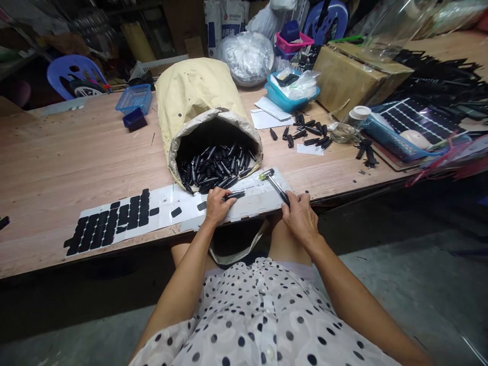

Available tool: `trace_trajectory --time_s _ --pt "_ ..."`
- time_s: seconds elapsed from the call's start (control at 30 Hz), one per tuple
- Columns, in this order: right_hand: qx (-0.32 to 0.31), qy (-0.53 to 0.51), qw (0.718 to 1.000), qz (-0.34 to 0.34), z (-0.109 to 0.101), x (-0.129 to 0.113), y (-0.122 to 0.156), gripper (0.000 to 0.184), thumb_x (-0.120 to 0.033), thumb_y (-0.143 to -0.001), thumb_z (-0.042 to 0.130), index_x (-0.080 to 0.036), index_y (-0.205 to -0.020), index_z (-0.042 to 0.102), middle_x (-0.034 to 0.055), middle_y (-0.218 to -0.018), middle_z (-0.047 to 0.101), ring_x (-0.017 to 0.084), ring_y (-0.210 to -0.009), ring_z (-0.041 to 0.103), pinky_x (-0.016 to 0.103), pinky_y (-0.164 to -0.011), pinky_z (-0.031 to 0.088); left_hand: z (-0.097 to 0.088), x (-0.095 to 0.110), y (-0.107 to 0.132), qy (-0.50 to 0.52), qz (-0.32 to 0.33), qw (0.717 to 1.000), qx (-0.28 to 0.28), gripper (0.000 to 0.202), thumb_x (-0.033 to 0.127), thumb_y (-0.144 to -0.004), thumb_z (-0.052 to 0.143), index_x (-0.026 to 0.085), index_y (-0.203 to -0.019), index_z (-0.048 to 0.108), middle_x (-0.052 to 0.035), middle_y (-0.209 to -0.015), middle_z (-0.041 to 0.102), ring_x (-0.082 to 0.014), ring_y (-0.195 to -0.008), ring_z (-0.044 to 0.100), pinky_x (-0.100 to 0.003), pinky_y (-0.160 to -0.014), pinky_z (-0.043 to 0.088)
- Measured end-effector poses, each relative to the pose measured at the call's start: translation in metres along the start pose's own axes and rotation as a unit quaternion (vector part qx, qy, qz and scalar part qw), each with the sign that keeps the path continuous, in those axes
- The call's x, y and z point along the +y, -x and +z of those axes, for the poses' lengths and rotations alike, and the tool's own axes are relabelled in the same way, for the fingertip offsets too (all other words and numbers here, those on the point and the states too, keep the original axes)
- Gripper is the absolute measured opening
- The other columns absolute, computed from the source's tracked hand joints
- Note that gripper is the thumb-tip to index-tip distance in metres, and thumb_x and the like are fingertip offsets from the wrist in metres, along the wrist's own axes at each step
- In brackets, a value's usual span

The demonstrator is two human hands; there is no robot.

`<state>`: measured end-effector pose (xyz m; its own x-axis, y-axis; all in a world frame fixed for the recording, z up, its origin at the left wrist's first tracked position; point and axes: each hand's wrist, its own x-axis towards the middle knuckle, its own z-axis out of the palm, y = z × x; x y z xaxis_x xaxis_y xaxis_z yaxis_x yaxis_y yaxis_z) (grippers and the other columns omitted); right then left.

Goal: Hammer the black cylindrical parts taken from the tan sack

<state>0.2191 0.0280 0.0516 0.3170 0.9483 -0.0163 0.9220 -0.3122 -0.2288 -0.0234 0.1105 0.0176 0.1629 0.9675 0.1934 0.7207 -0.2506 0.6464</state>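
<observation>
My left hand [218, 206] is closed on a slim black part [235, 195] lying low over the white board [253, 203] at the table edge. In my right hand [302, 216] is a small mallet [277, 187] with a dark handle, silver shaft and a yellow-green and black head. The mallet head is over the board's far right side. Just beyond my hands a yellowish sack [202, 86] lies on its side, its mouth facing me, with many similar black parts [213, 165] inside. White sheets with rows of black rounded patches [99, 229] lie to the left.
Loose black parts [305, 133] lie scattered right of the sack. Behind them stand a blue basin [290, 101] and a cardboard box [348, 81]. A blue basket [412, 142] is at the right, another blue basket [134, 99] at the back left. An open bag [238, 254] hangs below the table edge.
</observation>
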Motion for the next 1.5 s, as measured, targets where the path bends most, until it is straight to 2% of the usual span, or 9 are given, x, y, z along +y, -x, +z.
trace_trajectory --time_s 0.13,0.23,0.3,0.53,0.7,0.9,1.23,1.4,1.5 --pt "0.014 -0.065 0.998 -0.016 0.009 0.008 -0.001 0.042 -0.027 -0.095 0.041 -0.019 -0.132 0.06 0.0122 -0.109 0.056 0.019 -0.076 0.059 0.03 -0.064 0.046 -0.002 0.004 0.0 -0.017 -0.002 0.999 -0.032 0.018 0.023 -0.076 0.077 0.025 -0.093 0.075 -0.0021 -0.09 0.065 -0.0228 -0.093 0.054 -0.039 -0.09 0.045" --pt "0.091 -0.162 0.98 -0.07 0.015 0.014 0.003 0.043 -0.029 -0.096 0.037 -0.016 -0.129 0.062 0.0141 -0.107 0.064 0.025 -0.092 0.064 0.037 -0.081 0.053 -0.005 0.008 0.0 -0.018 -0.009 0.999 -0.048 0.016 0.027 -0.077 0.076 0.027 -0.093 0.075 -0.0019 -0.093 0.066 -0.0233 -0.095 0.053 -0.039 -0.091 0.044" --pt "0.115 -0.231 0.959 -0.114 0.017 0.014 0.01 0.043 -0.033 -0.097 0.037 -0.018 -0.128 0.063 0.0136 -0.112 0.068 0.026 -0.105 0.064 0.04 -0.093 0.053 -0.005 0.01 0.001 -0.015 -0.013 0.998 -0.054 0.014 0.029 -0.078 0.075 0.027 -0.092 0.075 -0.0019 -0.094 0.066 -0.0237 -0.096 0.052 -0.039 -0.092 0.043" --pt "0.011 -0.346 0.921 -0.177 0.019 -0.003 0.044 0.045 -0.038 -0.099 0.039 -0.02 -0.133 0.062 0.0104 -0.125 0.07 0.022 -0.116 0.064 0.038 -0.102 0.053 -0.003 0.015 0.0 -0.008 -0.044 0.998 -0.052 0.014 0.024 -0.075 0.078 0.026 -0.088 0.075 -0.0004 -0.09 0.067 -0.0224 -0.093 0.053 -0.037 -0.09 0.044" --pt "0.023 -0.342 0.919 -0.196 0.019 -0.011 0.054 0.046 -0.036 -0.101 0.037 -0.023 -0.138 0.059 0.0105 -0.123 0.069 0.022 -0.113 0.065 0.038 -0.101 0.054 -0.001 0.018 -0.001 0.0 -0.062 0.997 -0.047 0.015 0.021 -0.072 0.079 0.026 -0.086 0.075 0.0001 -0.089 0.068 -0.0222 -0.094 0.054 -0.037 -0.091 0.043" --pt "0.009 -0.324 0.924 -0.204 0.021 -0.015 0.057 0.044 -0.035 -0.101 0.038 -0.023 -0.135 0.062 0.011 -0.111 0.071 0.022 -0.102 0.067 0.036 -0.091 0.057 0.001 0.017 -0.001 0.002 -0.064 0.997 -0.045 0.015 0.022 -0.072 0.079 0.027 -0.086 0.075 0.0 -0.088 0.067 -0.0224 -0.093 0.053 -0.037 -0.09 0.043" --pt "-0.008 -0.353 0.913 -0.202 0.031 -0.024 0.062 0.043 -0.035 -0.1 0.038 -0.023 -0.133 0.063 0.0095 -0.109 0.071 0.02 -0.101 0.067 0.034 -0.09 0.057 -0.001 0.018 0.0 -0.015 -0.061 0.997 -0.054 0.011 0.021 -0.074 0.077 0.026 -0.083 0.073 -0.0003 -0.089 0.067 -0.0224 -0.092 0.053 -0.036 -0.087 0.043" --pt "0.083 -0.279 0.947 -0.137 0.025 -0.005 0.043 0.042 -0.031 -0.098 0.041 -0.023 -0.131 0.066 0.0096 -0.115 0.068 0.022 -0.106 0.064 0.035 -0.09 0.055 -0.003 0.021 0.003 -0.015 -0.055 0.997 -0.047 0.015 0.023 -0.073 0.078 0.027 -0.087 0.074 -0.0006 -0.09 0.067 -0.0232 -0.094 0.053 -0.037 -0.089 0.043" --pt "0.087 -0.161 0.981 -0.059 0.019 0.008 0.031 0.039 -0.027 -0.094 0.049 -0.027 -0.126 0.069 0.007 -0.105 0.066 0.019 -0.083 0.062 0.029 -0.067 0.049 -0.003 0.021 0.003 -0.021 -0.049 0.997 -0.052 0.013 0.026 -0.074 0.078 0.027 -0.086 0.074 -0.0011 -0.089 0.067 -0.0235 -0.094 0.053 -0.037 -0.089 0.043"
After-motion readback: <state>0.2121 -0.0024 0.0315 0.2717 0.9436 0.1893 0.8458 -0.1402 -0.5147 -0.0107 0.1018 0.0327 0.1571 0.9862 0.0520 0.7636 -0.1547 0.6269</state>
